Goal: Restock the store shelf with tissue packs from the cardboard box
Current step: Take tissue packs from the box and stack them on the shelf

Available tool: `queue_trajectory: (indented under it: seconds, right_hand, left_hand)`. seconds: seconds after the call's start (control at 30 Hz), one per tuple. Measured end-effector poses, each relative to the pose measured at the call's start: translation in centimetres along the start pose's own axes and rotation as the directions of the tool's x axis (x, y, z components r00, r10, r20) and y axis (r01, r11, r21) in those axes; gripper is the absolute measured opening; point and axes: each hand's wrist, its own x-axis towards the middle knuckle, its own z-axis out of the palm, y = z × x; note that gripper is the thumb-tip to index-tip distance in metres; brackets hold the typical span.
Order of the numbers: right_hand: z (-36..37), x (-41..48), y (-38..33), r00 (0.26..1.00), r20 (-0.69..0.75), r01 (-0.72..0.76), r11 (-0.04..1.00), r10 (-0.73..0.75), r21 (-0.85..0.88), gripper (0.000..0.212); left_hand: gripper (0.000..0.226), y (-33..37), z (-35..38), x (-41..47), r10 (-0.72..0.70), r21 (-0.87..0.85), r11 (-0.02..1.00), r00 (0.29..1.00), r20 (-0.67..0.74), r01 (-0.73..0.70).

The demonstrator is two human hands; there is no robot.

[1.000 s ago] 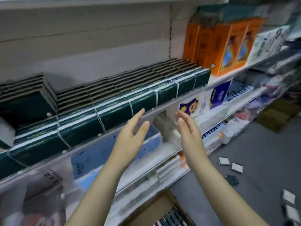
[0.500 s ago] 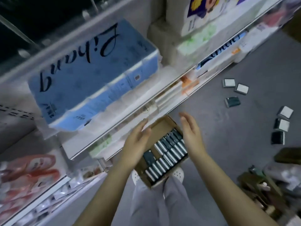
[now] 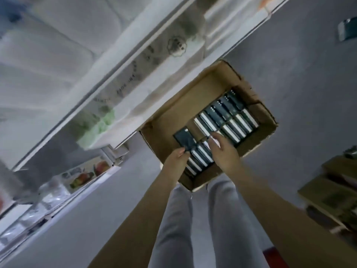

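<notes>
An open cardboard box (image 3: 170,113) sits on the grey floor beside the store shelf (image 3: 123,60). Inside it, dark green tissue packs (image 3: 229,120) stand on edge in rows, and one pack (image 3: 183,138) lies flat at the near-left end. My left hand (image 3: 176,160) reaches into the box, and its fingertips pinch the near edge of that flat pack. To its right, my right hand (image 3: 222,149) rests its bent fingers on the tops of the standing packs. Motion blur hides how firm either hold is.
Low shelves with white wrapped bundles (image 3: 96,124) run along the left. A loose dark pack (image 3: 347,31) lies on the floor at top right. Brown cartons (image 3: 332,190) stand at the right. My legs in grey trousers (image 3: 193,219) are just before the box.
The view has swung down from the upper shelf to the box on the floor. Both hands went from open in the air down into the box, onto the packs.
</notes>
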Motion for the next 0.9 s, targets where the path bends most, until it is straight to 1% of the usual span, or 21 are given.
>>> queue_trajectory:
  seconds: [0.07, 0.1, 0.17, 0.23, 0.27, 0.3, 0.33, 0.37, 0.43, 0.5, 0.53, 0.6, 0.67, 0.73, 0.77, 0.8, 0.83, 0.87, 0.9]
  right_hand:
    - [2.2, 3.7, 2.4, 0.999, 0.024, 0.041, 0.991, -0.038, -0.13, 0.03]
    - [3.2, 5.3, 3.7, 0.998, 0.043, 0.042, 0.981, -0.034, -0.189, 0.031]
    - [4.9, 8.3, 6.0, 0.998, 0.065, 0.039, 0.956, -0.021, -0.292, 0.039]
    - [6.2, 11.0, 7.8, 0.997, 0.051, 0.072, 0.928, -0.058, -0.365, 0.055]
    - [6.6, 12.0, 8.4, 0.996, 0.045, 0.093, 0.91, -0.082, -0.403, 0.06]
    - [6.8, 13.0, 8.8, 0.995, 0.05, 0.101, 0.894, -0.088, -0.437, 0.058]
    - [6.9, 14.0, 9.5, 0.993, 0.07, 0.112, 0.878, -0.09, -0.466, 0.052]
    - [7.2, 15.0, 10.2, 0.99, 0.094, 0.141, 0.856, -0.109, -0.497, 0.047]
    - [7.7, 16.6, 11.3, 0.981, 0.117, 0.196, 0.811, -0.157, -0.551, 0.048]
    - [8.5, 18.1, 12.2, 0.973, 0.113, 0.229, 0.752, -0.203, -0.619, 0.054]
    - [8.8, 18.9, 12.5, 0.973, 0.103, 0.225, 0.727, -0.209, -0.649, 0.057]
    - [9.5, 20.1, 12.9, 0.976, 0.064, 0.196, 0.708, -0.209, -0.679, 0.062]
    - [9.9, 21.4, 13.5, 0.973, 0.026, 0.182, 0.689, -0.23, -0.701, 0.063]
    - [10.3, 22.4, 14.0, 0.97, -0.012, 0.148, 0.624, -0.244, -0.767, 0.062]
    - [10.5, 22.8, 14.3, 0.971, -0.031, 0.116, 0.579, -0.237, -0.807, 0.063]
    - [10.7, 23.2, 14.6, 0.972, -0.05, 0.084, 0.541, -0.229, -0.837, 0.067]
    - [10.9, 23.5, 14.7, 0.97, -0.074, 0.061, 0.528, -0.231, -0.847, 0.071]
    - [11.0, 23.7, 14.8, 0.963, -0.107, 0.048, 0.546, -0.248, -0.836, 0.073]
    - [11.0, 23.8, 14.9, 0.957, -0.128, 0.05, 0.584, -0.259, -0.81, 0.071]
  left_hand:
    - [0.037, -1.3, 0.6, 4.3, -0.003, 0.143, 0.99, 0.999, 0.037, -0.003]
    - [0.04, -1.9, 0.9, 6.3, 0.001, 0.216, 0.976, 0.998, 0.059, -0.014]
    - [0.044, -2.8, 1.2, 10.1, 0.001, 0.333, 0.942, 0.995, 0.097, -0.033]
    - [0.045, -3.4, 1.4, 14.0, -0.001, 0.405, 0.914, 0.995, 0.098, -0.039]
    - [0.043, -3.7, 1.5, 15.8, 0.007, 0.418, 0.907, 0.995, 0.1, -0.048]
    - [0.034, -4.0, 1.6, 17.6, 0.021, 0.44, 0.896, 0.994, 0.105, -0.065]
    - [0.019, -4.4, 1.8, 19.6, 0.042, 0.475, 0.876, 0.994, 0.1, -0.085]
    - [0.012, -4.6, 2.0, 21.3, 0.057, 0.511, 0.854, 0.994, 0.096, -0.099]
    - [0.007, -5.2, 2.1, 24.5, 0.091, 0.533, 0.84, 0.994, 0.053, -0.105]
    - [0.044, -5.9, 2.2, 27.6, 0.115, 0.522, 0.846, 0.993, 0.022, -0.11]
    - [0.057, -6.0, 2.3, 28.7, 0.125, 0.521, 0.845, 0.992, 0.025, -0.12]
    - [0.072, -5.9, 2.5, 30.5, 0.108, 0.531, 0.84, 0.993, 0.041, -0.113]
    - [0.074, -5.8, 3.2, 32.3, 0.098, 0.533, 0.839, 0.994, 0.05, -0.109]
    - [0.073, -6.1, 4.0, 33.5, 0.098, 0.573, 0.811, 0.993, 0.068, -0.119]
    - [0.074, -6.4, 4.4, 33.8, 0.091, 0.627, 0.77, 0.993, 0.076, -0.118]
    - [0.077, -6.9, 4.6, 34.1, 0.083, 0.699, 0.706, 0.994, 0.073, -0.11]
    - [0.079, -7.3, 4.7, 34.2, 0.081, 0.773, 0.627, 0.995, 0.055, -0.094]
    - [0.078, -7.5, 4.7, 34.2, 0.097, 0.82, 0.566, 0.995, 0.036, -0.085]
    - [0.075, -7.5, 4.5, 34.1, 0.105, 0.837, 0.541, 0.994, 0.025, -0.079]
